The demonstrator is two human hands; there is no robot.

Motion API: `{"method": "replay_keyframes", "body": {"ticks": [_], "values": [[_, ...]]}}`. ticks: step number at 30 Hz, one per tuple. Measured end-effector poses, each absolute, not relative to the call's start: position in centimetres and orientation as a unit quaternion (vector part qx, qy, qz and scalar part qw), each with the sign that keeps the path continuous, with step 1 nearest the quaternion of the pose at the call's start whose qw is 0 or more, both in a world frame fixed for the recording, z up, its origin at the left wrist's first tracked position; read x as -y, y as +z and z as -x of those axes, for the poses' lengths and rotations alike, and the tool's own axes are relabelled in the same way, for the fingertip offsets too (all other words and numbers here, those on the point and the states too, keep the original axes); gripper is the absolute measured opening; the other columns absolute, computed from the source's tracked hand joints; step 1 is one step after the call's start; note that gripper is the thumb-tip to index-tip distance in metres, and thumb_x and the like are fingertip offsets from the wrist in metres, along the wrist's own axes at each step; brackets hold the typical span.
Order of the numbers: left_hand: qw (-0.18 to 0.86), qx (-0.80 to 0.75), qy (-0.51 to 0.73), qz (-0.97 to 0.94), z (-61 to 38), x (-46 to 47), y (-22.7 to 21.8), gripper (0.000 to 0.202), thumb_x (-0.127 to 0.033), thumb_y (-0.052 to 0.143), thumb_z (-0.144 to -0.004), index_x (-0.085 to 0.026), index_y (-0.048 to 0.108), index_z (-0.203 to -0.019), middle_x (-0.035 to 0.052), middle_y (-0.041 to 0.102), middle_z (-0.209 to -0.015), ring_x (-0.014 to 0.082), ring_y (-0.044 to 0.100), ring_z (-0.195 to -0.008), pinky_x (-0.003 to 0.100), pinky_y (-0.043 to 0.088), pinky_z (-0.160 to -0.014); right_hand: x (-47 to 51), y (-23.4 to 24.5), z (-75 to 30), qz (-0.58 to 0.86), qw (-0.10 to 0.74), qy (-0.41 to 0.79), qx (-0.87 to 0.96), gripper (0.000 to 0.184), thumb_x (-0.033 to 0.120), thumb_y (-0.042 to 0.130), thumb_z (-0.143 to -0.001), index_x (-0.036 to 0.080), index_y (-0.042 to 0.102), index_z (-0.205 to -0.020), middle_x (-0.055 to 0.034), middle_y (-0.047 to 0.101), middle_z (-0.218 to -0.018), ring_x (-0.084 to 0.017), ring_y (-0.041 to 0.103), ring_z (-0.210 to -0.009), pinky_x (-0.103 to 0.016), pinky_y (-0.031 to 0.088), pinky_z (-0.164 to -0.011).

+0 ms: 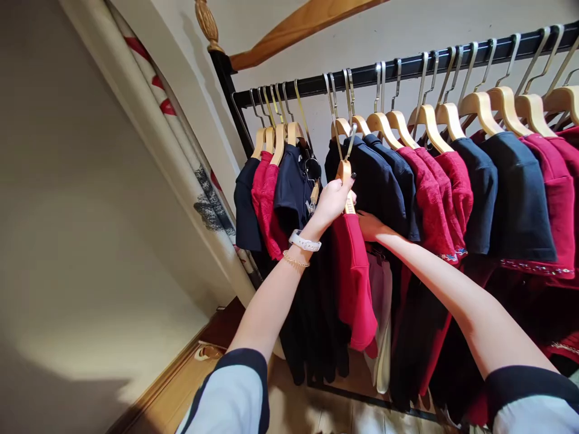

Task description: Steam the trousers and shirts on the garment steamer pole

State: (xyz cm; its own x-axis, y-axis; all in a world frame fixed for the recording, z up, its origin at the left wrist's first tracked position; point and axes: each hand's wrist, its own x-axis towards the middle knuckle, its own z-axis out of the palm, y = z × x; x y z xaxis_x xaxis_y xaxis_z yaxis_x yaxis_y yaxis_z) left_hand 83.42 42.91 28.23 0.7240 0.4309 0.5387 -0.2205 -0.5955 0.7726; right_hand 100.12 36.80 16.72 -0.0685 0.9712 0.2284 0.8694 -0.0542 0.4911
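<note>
My left hand [333, 200] is closed around the neck of a wooden hanger [344, 171], thumb on top. A red garment [355, 283] hangs from that hanger, in front of the other clothes and below the rail. The hanger's metal hook shows above my fingers, lower than the hooks on the rail. My right hand [370, 228] reaches in behind the red garment's shoulder, against the dark clothes. Its fingers are mostly hidden there, so what they touch cannot be made out. Beside my hands hang navy tops [373, 175] on wooden hangers.
A black rail [312, 86] runs across, full of hangers with navy and red tops [427, 199]. More clothes [292, 187] hang at its left end, with a gap between the groups. A patterned curtain [181, 157] and a wall stand left. Trousers [316, 325] hang lower down.
</note>
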Motion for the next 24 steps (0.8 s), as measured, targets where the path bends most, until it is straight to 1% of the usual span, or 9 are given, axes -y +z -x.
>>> {"method": "replay_keyframes", "body": {"ticks": [3, 5, 10, 13, 15, 18, 20, 22, 24], "values": [[0.48, -0.067, 0.392, -0.782, -83.4, -43.3, 29.0, 0.051, -0.039, 0.059, -0.104, -0.016, 0.059, -0.058, 0.0044, 0.059, -0.052, 0.011, 0.05, -0.043, 0.026, 0.039, -0.053, -36.4, 16.8, -100.0, -0.676, 0.116, 0.251, -0.684, 0.053, 0.018, 0.072, -0.085, 0.013, 0.069, -0.137, -0.017, 0.054, -0.158, -0.036, 0.042, -0.153, -0.051, 0.037, -0.125], [0.508, -0.066, 0.406, -0.756, -83.0, -44.0, 30.8, 0.046, -0.038, 0.064, -0.101, -0.015, 0.06, -0.062, 0.0041, 0.06, -0.053, 0.0106, 0.05, -0.042, 0.025, 0.039, -0.051, -36.1, 16.8, -99.8, -0.676, 0.124, 0.246, -0.684, 0.055, 0.019, 0.07, -0.086, 0.014, 0.067, -0.14, -0.0152, 0.05, -0.162, -0.036, 0.038, -0.155, -0.053, 0.035, -0.126], [0.543, -0.046, 0.463, -0.699, -82.6, -47.2, 38.4, 0.035, -0.035, 0.064, -0.102, -0.012, 0.069, -0.076, 0.0029, 0.062, -0.059, 0.01, 0.055, -0.049, 0.024, 0.047, -0.058, -35.8, 16.7, -99.1, -0.679, 0.131, 0.251, -0.677, 0.057, 0.015, 0.068, -0.086, 0.015, 0.065, -0.142, -0.0141, 0.049, -0.163, -0.035, 0.035, -0.157, -0.052, 0.037, -0.125], [0.552, -0.041, 0.473, -0.686, -83.3, -49.4, 42.7, 0.03, -0.037, 0.066, -0.101, -0.011, 0.073, -0.088, 0.001, 0.061, -0.06, 0.0106, 0.055, -0.049, 0.026, 0.051, -0.063, -35.9, 16.6, -98.5, -0.679, 0.132, 0.258, -0.674, 0.053, 0.016, 0.071, -0.084, 0.015, 0.069, -0.137, -0.0136, 0.051, -0.161, -0.034, 0.036, -0.157, -0.05, 0.038, -0.124], [0.556, -0.036, 0.467, -0.687, -84.0, -50.6, 44.6, 0.027, -0.039, 0.071, -0.098, -0.013, 0.074, -0.092, 0.0, 0.06, -0.059, 0.0113, 0.055, -0.049, 0.028, 0.052, -0.065, -35.8, 16.4, -98.1, -0.682, 0.131, 0.261, -0.67, 0.05, 0.019, 0.072, -0.084, 0.017, 0.072, -0.134, -0.0115, 0.053, -0.16, -0.033, 0.036, -0.157, -0.051, 0.038, -0.124], [0.566, -0.037, 0.447, -0.692, -84.8, -51.4, 45.2, 0.023, -0.036, 0.074, -0.096, -0.014, 0.073, -0.09, 0.0002, 0.061, -0.059, 0.0119, 0.054, -0.05, 0.028, 0.051, -0.064, -35.2, 16.1, -97.7, -0.695, 0.133, 0.26, -0.657, 0.049, 0.024, 0.074, -0.085, 0.019, 0.072, -0.134, -0.0107, 0.055, -0.158, -0.034, 0.04, -0.155, -0.054, 0.037, -0.125], [0.564, -0.06, 0.431, -0.701, -85.1, -51.3, 44.6, 0.024, -0.035, 0.071, -0.098, -0.014, 0.071, -0.086, 0.0012, 0.061, -0.058, 0.0122, 0.053, -0.05, 0.027, 0.05, -0.061, -34.2, 15.8, -97.7, -0.706, 0.133, 0.257, -0.647, 0.049, 0.023, 0.072, -0.087, 0.017, 0.071, -0.136, -0.0121, 0.057, -0.157, -0.034, 0.042, -0.154, -0.055, 0.034, -0.127], [0.541, -0.112, 0.416, -0.722, -85.3, -50.8, 43.9, 0.027, -0.033, 0.065, -0.103, -0.013, 0.068, -0.084, 0.0005, 0.059, -0.056, 0.0113, 0.05, -0.05, 0.026, 0.049, -0.061, -32.8, 15.6, -97.7, -0.715, 0.129, 0.253, -0.638, 0.048, 0.019, 0.067, -0.09, 0.014, 0.069, -0.138, -0.014, 0.057, -0.156, -0.033, 0.041, -0.155, -0.055, 0.031, -0.129], [0.512, -0.166, 0.403, -0.74, -85.1, -50.3, 43.4, 0.03, -0.028, 0.055, -0.108, -0.01, 0.065, -0.086, -0.001, 0.057, -0.056, 0.0085, 0.048, -0.052, 0.024, 0.051, -0.068, -31.3, 15.6, -97.6, -0.72, 0.123, 0.25, -0.636, 0.047, 0.017, 0.064, -0.091, 0.011, 0.069, -0.137, -0.0163, 0.056, -0.156, -0.034, 0.04, -0.155, -0.054, 0.03, -0.129]]}}
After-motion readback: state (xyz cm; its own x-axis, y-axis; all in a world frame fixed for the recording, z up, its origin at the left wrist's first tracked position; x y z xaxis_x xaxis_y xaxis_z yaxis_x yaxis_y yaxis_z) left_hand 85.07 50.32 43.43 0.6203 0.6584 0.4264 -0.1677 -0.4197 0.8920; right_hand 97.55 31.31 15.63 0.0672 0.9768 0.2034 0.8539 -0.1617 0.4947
